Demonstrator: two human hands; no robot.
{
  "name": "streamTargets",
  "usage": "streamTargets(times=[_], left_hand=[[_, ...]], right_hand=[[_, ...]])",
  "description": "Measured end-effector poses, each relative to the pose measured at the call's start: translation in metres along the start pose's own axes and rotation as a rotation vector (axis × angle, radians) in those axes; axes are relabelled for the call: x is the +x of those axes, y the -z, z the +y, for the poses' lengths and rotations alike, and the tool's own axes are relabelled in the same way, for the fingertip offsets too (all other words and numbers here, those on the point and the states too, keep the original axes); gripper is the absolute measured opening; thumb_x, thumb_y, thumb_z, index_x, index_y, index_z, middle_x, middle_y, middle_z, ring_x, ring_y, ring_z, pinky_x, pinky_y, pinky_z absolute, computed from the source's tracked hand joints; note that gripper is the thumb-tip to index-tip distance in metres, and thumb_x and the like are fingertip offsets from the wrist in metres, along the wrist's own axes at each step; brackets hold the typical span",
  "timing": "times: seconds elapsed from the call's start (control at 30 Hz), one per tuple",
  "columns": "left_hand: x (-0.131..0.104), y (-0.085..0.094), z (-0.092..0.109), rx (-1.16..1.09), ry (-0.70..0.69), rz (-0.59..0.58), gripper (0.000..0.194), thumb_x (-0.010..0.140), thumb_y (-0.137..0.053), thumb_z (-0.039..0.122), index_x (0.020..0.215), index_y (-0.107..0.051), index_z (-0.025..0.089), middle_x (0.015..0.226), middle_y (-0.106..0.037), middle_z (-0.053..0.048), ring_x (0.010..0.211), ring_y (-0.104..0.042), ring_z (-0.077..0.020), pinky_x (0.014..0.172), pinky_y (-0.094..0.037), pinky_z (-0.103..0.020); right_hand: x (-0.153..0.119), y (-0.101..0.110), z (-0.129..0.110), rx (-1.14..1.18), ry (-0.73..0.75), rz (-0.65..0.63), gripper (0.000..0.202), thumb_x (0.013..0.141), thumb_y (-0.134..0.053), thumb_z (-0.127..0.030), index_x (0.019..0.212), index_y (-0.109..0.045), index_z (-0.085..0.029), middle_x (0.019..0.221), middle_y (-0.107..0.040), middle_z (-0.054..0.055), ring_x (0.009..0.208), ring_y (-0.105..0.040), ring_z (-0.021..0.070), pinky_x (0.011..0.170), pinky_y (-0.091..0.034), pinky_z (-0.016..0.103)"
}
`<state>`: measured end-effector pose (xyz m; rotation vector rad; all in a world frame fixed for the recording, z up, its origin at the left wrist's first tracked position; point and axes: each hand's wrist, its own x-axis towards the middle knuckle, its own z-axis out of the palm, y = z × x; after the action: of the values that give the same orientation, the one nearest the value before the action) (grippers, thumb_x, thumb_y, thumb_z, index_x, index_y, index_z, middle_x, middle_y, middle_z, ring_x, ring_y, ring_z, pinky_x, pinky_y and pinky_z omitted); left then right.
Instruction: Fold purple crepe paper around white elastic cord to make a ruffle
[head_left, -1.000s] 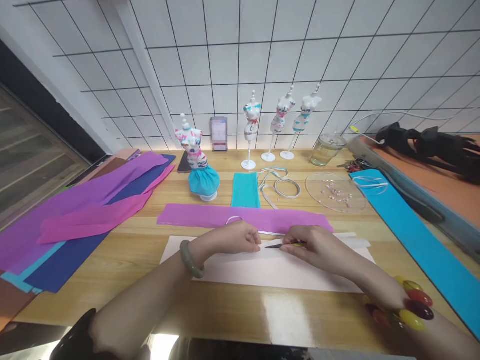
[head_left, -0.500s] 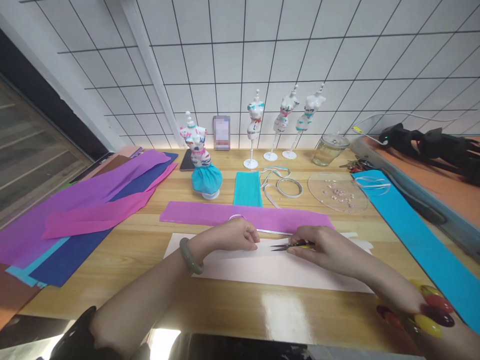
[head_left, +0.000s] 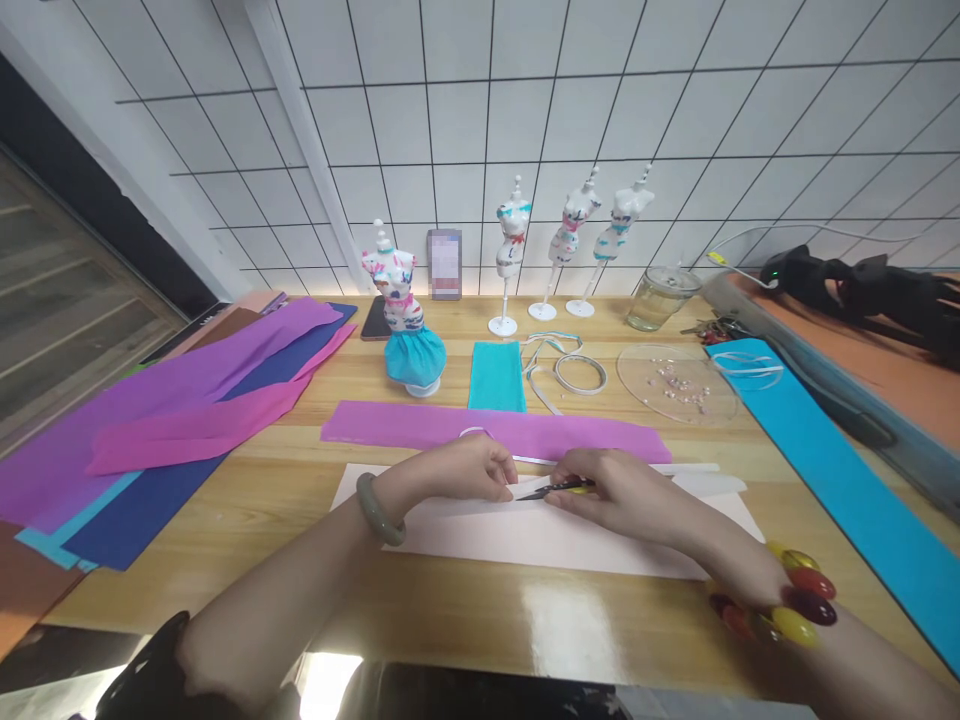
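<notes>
Small scissors [head_left: 536, 493] are gripped in the right hand [head_left: 615, 490], their dark, tapered blades directed at the left hand [head_left: 472, 470], whose fingertips appear pinched on the far edge of a thin, matt, pale sheet [head_left: 555, 545], laid flat on the glossy wooden table [head_left: 450, 610]. Fingertips might be nicked if the blades are overrun; a crooked edge might be produced by slack.

Mannequins [head_left: 513, 245] stand behind the sheet [head_left: 540, 538], left of the glass [head_left: 658, 300].

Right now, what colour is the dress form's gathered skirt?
The gathered skirt is plain turquoise; head view shows it.
</notes>
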<state>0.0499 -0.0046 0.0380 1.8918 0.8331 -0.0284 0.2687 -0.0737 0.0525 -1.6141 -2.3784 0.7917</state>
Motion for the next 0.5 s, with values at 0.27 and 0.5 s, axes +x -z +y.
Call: streamTargets(times=[0.27,0.5], left_hand=[[-0.0052,0.0018,-0.0010,0.013,-0.005,-0.014,0.028,0.068,-0.061,0.029,0.093,-0.063,0.017,0.083,-0.065,-0.003,0.074,-0.061,-0.0158,0.060,-0.045,-0.023],[-0.0062,0.0019,-0.0028,0.022,-0.018,-0.006,0.030,0.067,-0.062,0.029,0.095,-0.064,0.017,0.086,-0.063,-0.003,0.076,-0.060,-0.0163,0.062,-0.045,-0.024]], right_hand=[[0.0037,-0.0001,-0.0029,-0.008,0.010,-0.012,0.026,0.082,-0.052,-0.041,0.091,-0.066,-0.020,0.086,-0.069,0.006,0.074,-0.062,0.0209,0.063,-0.041,0.028],[0.0051,-0.0020,-0.0020,0.004,0.018,-0.012,0.028,0.083,-0.050,-0.042,0.090,-0.066,-0.020,0.086,-0.069,0.007,0.074,-0.061,0.0205,0.064,-0.040,0.029]])
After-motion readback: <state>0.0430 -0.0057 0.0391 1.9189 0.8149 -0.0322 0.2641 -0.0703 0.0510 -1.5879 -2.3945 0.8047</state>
